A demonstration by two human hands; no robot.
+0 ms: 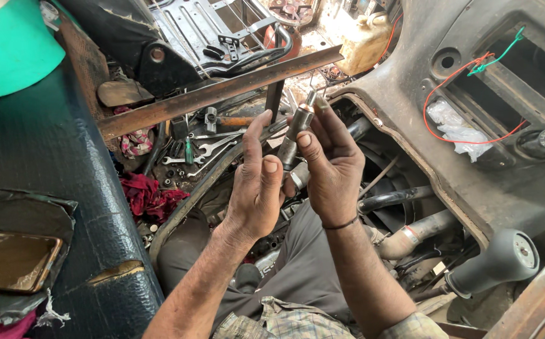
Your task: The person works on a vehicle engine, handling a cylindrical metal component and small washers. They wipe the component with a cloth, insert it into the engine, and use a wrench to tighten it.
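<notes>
Right hand [332,166] pinching a slim metal cylinder part [294,135], tip tilted toward 1 o'clock, dead centre of view. Left hand [257,188] spread loose, fingertips just touching its lower end. Wrenches [200,150] lying at 10 o'clock, gear knob [505,257] at 4 o'clock.
</notes>
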